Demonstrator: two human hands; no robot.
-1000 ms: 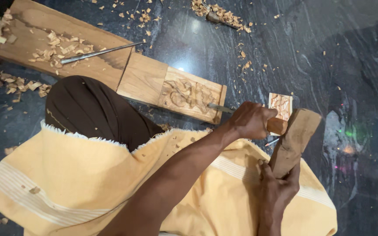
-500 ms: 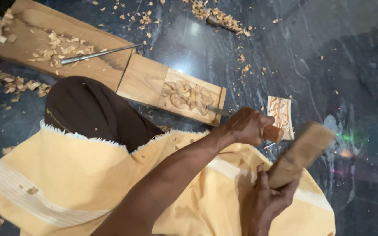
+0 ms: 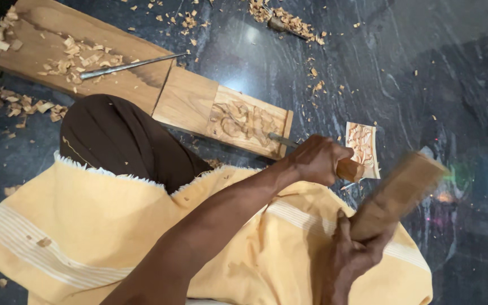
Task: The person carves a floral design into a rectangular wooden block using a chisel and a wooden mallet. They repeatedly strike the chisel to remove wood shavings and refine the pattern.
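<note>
Woodcarving on a dark, veined stone floor (image 3: 402, 62), seen from the head camera looking straight down over the person's lap.

The left hand (image 3: 316, 159) is closed tight around a chisel (image 3: 312, 153) — its pale wooden handle sticks out from the fist toward the right, and its thin metal shank runs up and to the left, with the tip at the lower right edge of a carved wooden panel (image 3: 247, 121). The right hand (image 3: 348, 257) is clamped on the lower end of a wooden mallet (image 3: 393, 195), which is tilted up and to the right, its head blurred and just to the right of the chisel handle, not touching it. The two hands are apart, the left above and slightly left of the right.

The carved panel is the relief-cut end of a light wooden block (image 3: 187, 99), lying slantwise on the floor just beyond the person's knee. That knee is covered in dark brown cloth (image 3: 120, 138), and a yellow cloth (image 3: 142, 231) with pale stripes is spread across the lap below it. Touching the block's left end is a broader, darker plank (image 3: 86, 51) scattered with wood chips (image 3: 69, 53); a long metal tool (image 3: 131, 65) lies across it. A small carved piece (image 3: 364, 146) of pale wood lies on the floor just right of the left hand, partly behind the chisel handle. More chips are heaped near the top edge — around another tool (image 3: 280, 22), mostly buried.
</note>
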